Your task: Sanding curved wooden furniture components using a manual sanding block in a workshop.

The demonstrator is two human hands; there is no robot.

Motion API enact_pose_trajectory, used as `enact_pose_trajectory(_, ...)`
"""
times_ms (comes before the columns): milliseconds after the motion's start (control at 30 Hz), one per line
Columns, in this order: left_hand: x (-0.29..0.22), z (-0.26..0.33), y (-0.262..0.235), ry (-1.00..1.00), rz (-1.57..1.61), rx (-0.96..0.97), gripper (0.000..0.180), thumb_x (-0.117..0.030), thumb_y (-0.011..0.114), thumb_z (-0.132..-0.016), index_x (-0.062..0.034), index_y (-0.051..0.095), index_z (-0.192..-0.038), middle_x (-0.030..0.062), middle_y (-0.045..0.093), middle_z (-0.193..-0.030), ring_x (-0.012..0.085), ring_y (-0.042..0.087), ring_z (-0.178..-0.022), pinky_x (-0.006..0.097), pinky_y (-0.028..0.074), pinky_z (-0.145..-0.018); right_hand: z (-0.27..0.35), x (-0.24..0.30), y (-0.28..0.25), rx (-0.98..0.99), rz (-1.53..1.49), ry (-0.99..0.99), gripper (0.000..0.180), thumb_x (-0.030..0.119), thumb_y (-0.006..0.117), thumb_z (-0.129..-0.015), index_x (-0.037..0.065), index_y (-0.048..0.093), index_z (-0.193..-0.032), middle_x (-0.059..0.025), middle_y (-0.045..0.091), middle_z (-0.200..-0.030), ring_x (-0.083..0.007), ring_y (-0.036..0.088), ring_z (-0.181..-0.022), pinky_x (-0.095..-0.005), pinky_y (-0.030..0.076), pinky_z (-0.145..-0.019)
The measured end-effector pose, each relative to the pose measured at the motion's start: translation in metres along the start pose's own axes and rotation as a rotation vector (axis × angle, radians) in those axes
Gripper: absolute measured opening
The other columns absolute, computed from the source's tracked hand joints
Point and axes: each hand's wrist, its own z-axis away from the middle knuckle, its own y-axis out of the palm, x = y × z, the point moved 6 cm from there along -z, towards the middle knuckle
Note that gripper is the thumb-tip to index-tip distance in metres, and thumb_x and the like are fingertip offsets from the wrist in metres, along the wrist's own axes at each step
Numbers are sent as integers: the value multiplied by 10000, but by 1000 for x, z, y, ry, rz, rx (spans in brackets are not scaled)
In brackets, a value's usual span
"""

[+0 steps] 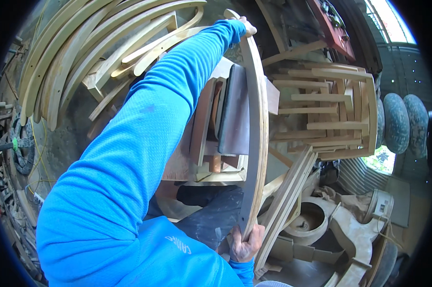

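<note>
A long, curved wooden piece [256,115] with a pale layered edge stands out in front of me, running from far to near. At its far end my left hand [247,27] is closed round it, the blue-sleeved arm stretched out; some of those fingers are hidden. My right hand [246,243] grips the near end, thumb and fingers wrapped about it. Directly left of the piece is a block with a dark, belt-like covered face [234,112], mounted on a wooden frame [218,177]. Whether the piece touches that face, I cannot tell.
Several curved wooden parts [58,71] are piled at the far left. To the right stands a stack of wooden frames [330,98]. Long wooden strips [287,205] lean near my right hand, beside a dusty round machine housing [306,222]. A yellow cable [36,162] runs along the left.
</note>
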Motion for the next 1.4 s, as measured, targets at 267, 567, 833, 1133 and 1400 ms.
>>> enact_pose_trajectory(267,10,-48,6,-29,253,-59,964,-507,634,-830,-130,267,-1638,274,353,-1610,431,366,-1481,477,331,-1215,-148,54,36,-2,-14,-101,439,58,770,-834,-3,638,-1248,-153,529,-909,-318,551,-821,-408,477,-761)
enact_pose_trajectory(567,-24,-4,-16,-64,185,-111,938,-494,647,-826,-212,263,-1634,242,276,-1645,462,288,-1498,526,284,-1217,-303,87,90,-69,18,-226,390,229,744,-874,29,674,-1200,-188,585,-998,-384,611,-935,-458,500,-841)
enact_pose_trajectory(833,-43,130,-17,-6,-20,-91,980,-466,583,-864,-176,104,-1668,224,188,-1691,376,111,-1586,626,35,-1246,-237,60,79,-202,96,-324,419,238,736,-856,54,643,-1220,-203,577,-1010,-412,585,-1000,-499,485,-882)
enact_pose_trajectory(1133,-59,303,13,106,-147,-76,1052,-483,637,-844,-145,79,-1669,255,3,-1714,411,-35,-1595,647,-3,-1238,83,-83,40,-140,-95,-163,485,18,724,-767,19,658,-1248,-204,641,-1082,-399,622,-973,-474,507,-861)
enact_pose_trajectory(1400,-41,394,46,195,-311,32,989,-442,588,-871,-39,125,-1647,240,44,-1715,403,-12,-1595,638,56,-1247,317,-206,-25,-65,170,63,451,66,682,-752,87,668,-1202,-153,647,-945,-381,628,-897,-488,481,-843)
